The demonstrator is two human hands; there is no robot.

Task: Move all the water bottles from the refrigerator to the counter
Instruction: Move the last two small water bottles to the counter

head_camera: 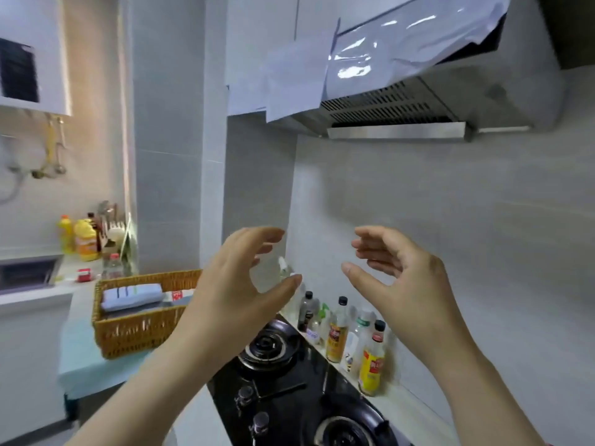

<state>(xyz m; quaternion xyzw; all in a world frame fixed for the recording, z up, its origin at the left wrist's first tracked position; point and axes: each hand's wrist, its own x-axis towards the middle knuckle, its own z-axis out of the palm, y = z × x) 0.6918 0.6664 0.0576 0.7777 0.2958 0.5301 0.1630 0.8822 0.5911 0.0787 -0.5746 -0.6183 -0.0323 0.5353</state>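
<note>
The left hand (238, 284) is raised in front of the wall, its fingers and thumb curved but apart, and it holds nothing. The right hand (397, 275) is lifted beside it in the same way, fingers loose, also with nothing in it. The two hands do not touch each other and are above the gas stove (280, 358). The refrigerator is not in the view, so any water bottles inside it cannot be seen. One clear bottle with a red cap (112, 264) stands on the counter (72, 272) behind the wicker basket (141, 320), near the yellow bottles (84, 240). It may be a water bottle already placed there, but I cannot say this for sure. The row of sauce bottles (341, 329) by the wall seems not part of the task. I judge that the person is between two carries, with free hands. The next move asks for turning to the refrigerator and taking a bottle firmly around its body.
</note>
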